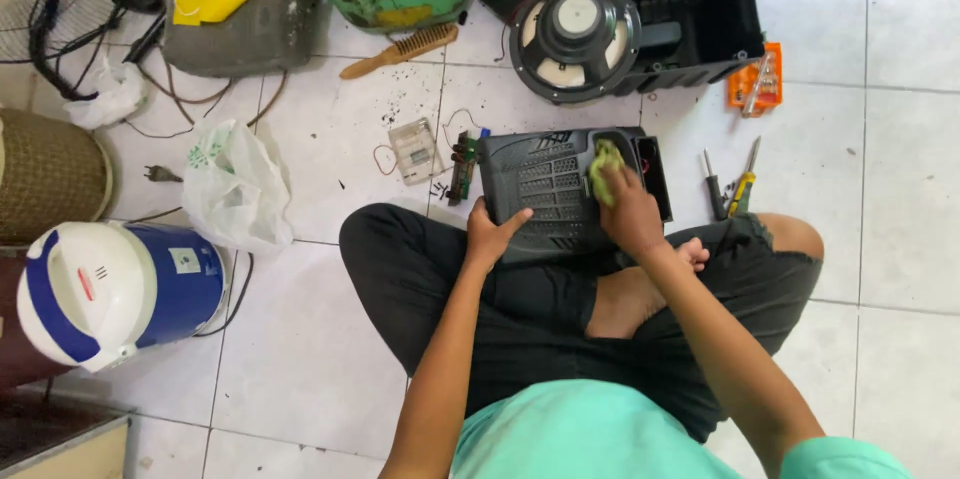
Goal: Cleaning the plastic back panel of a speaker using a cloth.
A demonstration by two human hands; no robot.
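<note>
A dark grey plastic casing panel (pixel 545 189) with slotted vents rests on my crossed legs. My left hand (pixel 490 234) grips its near left edge. My right hand (pixel 630 214) presses a small yellow-green cloth (pixel 603 167) onto the panel's upper right part. A green circuit board (pixel 463 167) with wires lies at the panel's left side.
A black speaker cabinet (pixel 690 9) with a round speaker (pixel 575 37) lies ahead. Screwdrivers (pixel 728 187) and an orange bit holder (pixel 757 81) are to the right. A clear plastic box (pixel 414 150), wooden brush (pixel 400 49), plastic bag (pixel 235 189) and blue-white rice cooker (pixel 115 289) are on the left.
</note>
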